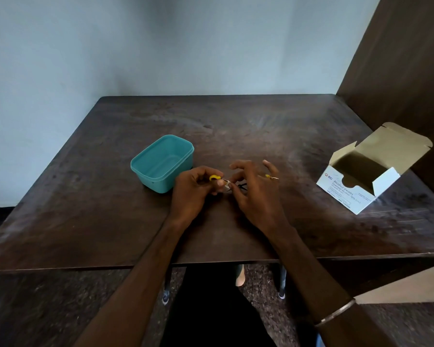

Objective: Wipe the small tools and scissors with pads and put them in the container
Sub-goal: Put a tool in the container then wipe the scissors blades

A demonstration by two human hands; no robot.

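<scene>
My left hand grips a small tool with a yellow handle above the middle of the table. My right hand pinches a white pad around the tool's thin metal tip. A dark small object lies on the table just behind my fingers; I cannot tell what it is. The teal container stands open, nothing showing inside, just left of my left hand.
An open white box of alcohol swabs sits at the table's right side. A dark wooden panel rises along the right. The table's front edge is near my forearms. A bangle is on my right wrist.
</scene>
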